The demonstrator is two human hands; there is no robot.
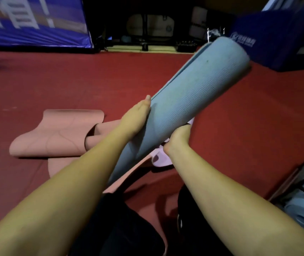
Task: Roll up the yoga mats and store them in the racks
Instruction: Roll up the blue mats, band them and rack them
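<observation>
Blue mat (190, 100) is rolled and up off the floor, left hand (138, 115) flat along its side, right hand (179, 139) curled under it. Rack (298, 174) at right already has blue rolls. Pink mat (55, 133) is only half rolled, so plenty left.

Both bare forearms reach forward and upward from the bottom corners, converging toward the middle. The left hand (138, 115) lies along the left flank of a rolled blue mat (190, 100), palm against it, the thumb stretched straight up along the roll's edge; the other fingers are hidden behind the roll. The right hand (178, 140) comes in from below on the opposite side, wrist bent back, its fingers tucked under and behind the roll so that mainly the heel of the hand and the wrist show. Its grip cannot be read fully. Between the forearms, dark-clothed legs show low down.
</observation>
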